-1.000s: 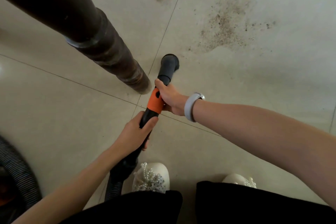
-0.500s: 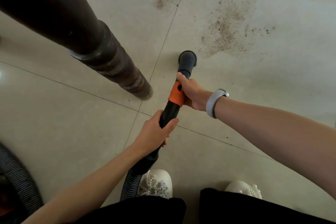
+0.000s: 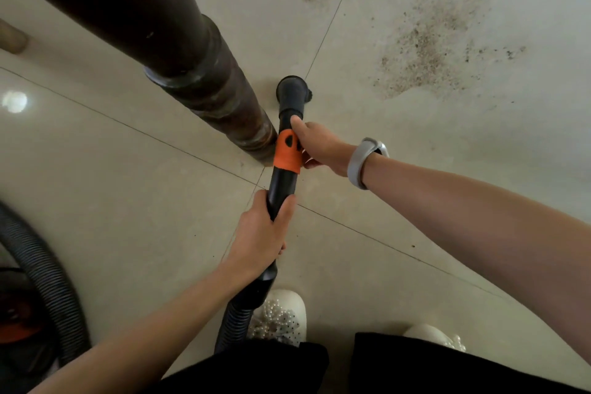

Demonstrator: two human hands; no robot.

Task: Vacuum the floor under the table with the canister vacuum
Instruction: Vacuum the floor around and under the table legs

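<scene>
Black vacuum wand (image 3: 281,189) gripped low by the left hand (image 3: 260,237), orange collar (image 3: 287,153) pinched by the right hand (image 3: 315,145), round nozzle (image 3: 291,91) set on the floor (image 3: 128,201) just beside the dark table leg (image 3: 204,73), dirt patch (image 3: 428,45) lying to its right.

Both hands, left (image 3: 260,233) and right (image 3: 315,145), grip the vacuum wand (image 3: 283,182), nozzle (image 3: 291,91) beside the table leg (image 3: 204,73).

Black plastic vacuum wand (image 3: 281,189) with bright orange collar (image 3: 287,155); dark grey ribbed hose (image 3: 48,285). Dark brown round table leg (image 3: 179,41), rust-mottled near its foot. Pale beige glossy floor tiles (image 3: 128,201) with thin dark grout lines, speckled brown dirt patch (image 3: 425,45). Light grey wristband (image 3: 361,163). White pearl-beaded shoes (image 3: 281,317); black trousers (image 3: 447,365).
</scene>
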